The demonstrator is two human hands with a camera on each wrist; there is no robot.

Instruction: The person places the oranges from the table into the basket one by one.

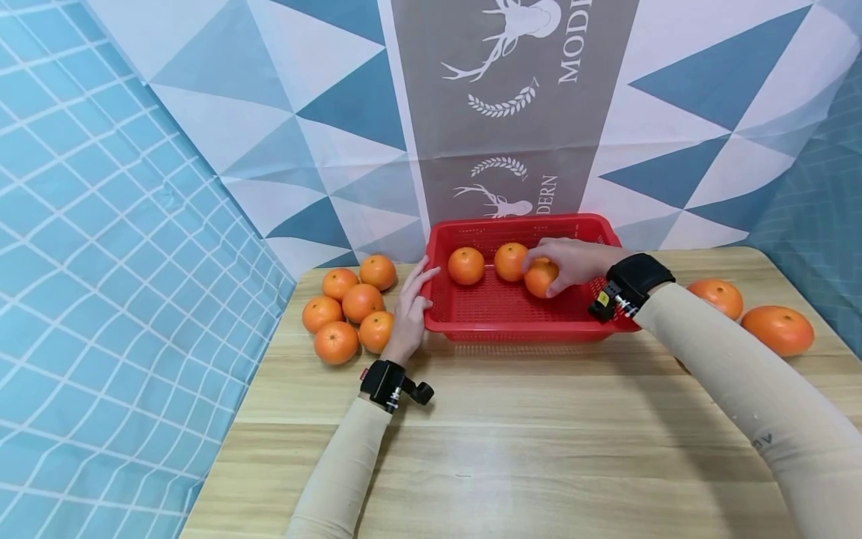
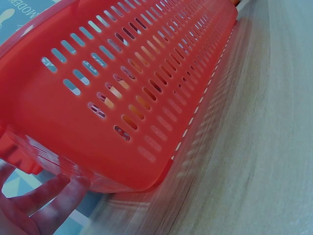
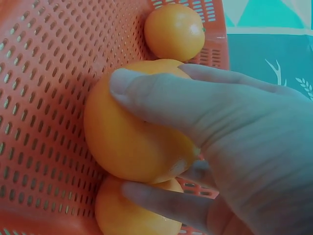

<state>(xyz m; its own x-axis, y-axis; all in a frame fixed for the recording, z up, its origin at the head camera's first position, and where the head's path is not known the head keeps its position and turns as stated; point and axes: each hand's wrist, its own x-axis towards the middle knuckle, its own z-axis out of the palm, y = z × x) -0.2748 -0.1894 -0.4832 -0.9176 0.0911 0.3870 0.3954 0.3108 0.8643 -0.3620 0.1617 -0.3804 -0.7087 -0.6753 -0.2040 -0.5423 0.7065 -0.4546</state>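
A red perforated plastic basket (image 1: 498, 327) stands at the back of the table. My right hand (image 1: 569, 263) reaches inside it and grips an orange (image 1: 541, 280), with the thumb across the fruit in the right wrist view. A second orange (image 1: 509, 262) sits close beside the gripped one, and a third orange (image 1: 466, 266) lies further left in the basket. My left hand (image 1: 408, 318) touches the basket's left end. Its extended fingertips (image 2: 73, 188) rest against the outer wall in the left wrist view.
Several oranges (image 1: 362, 302) lie grouped on the wooden table (image 1: 471, 449), left of the basket. To the right, two more oranges (image 1: 777, 330) lie partly behind the right forearm. A patterned cloth wall (image 1: 337, 120) rises right behind the basket.
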